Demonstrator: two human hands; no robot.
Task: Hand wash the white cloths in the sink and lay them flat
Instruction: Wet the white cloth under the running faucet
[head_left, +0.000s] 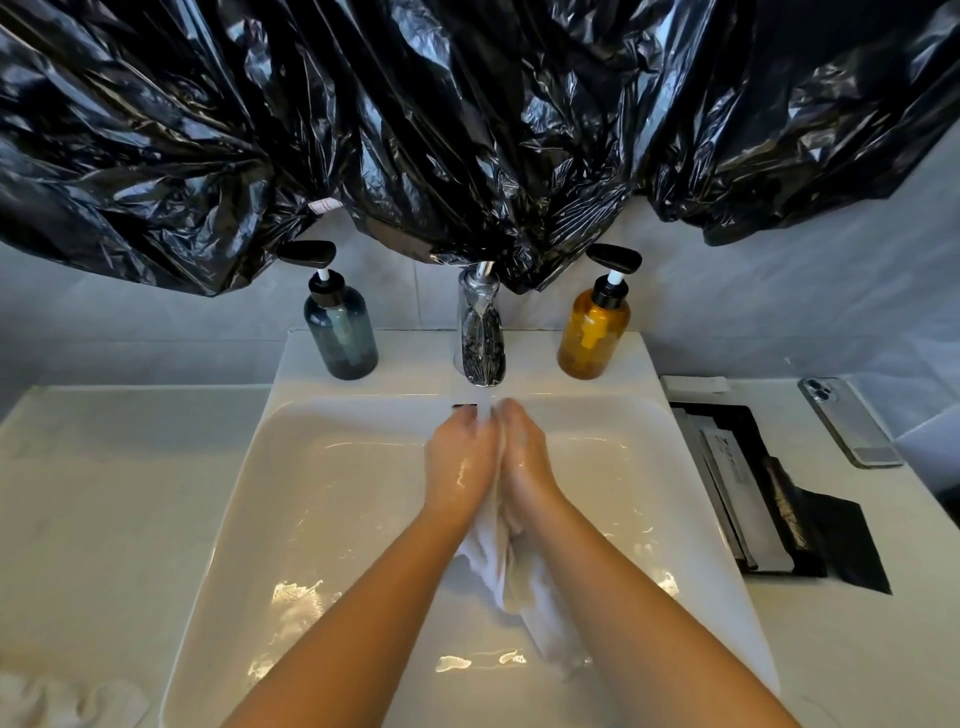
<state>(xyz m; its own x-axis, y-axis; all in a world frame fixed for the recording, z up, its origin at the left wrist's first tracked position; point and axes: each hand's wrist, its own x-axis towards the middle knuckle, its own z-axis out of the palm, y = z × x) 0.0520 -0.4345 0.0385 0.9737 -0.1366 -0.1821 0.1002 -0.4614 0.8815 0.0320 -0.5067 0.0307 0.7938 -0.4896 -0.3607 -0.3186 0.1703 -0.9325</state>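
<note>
Both bare forearms are stretched forward from the lower edge of the view and are angled toward each other. The left hand (460, 462) and the right hand (527, 457) are set palm against palm, with the fingers extended and pointed away from the body. A white cloth (491, 564) is pressed between the palms and hangs below the wrists. Wet, glossy skin is seen on both hands.

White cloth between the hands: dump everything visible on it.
The white cloth looks like thin, wet fabric, bunched and creased. Its upper part is pressed between the left hand and right hand under the faucet stream; the rest hangs below the wrists as a twisted tail that seems to reach the sink floor. Its full shape is hidden.
</note>
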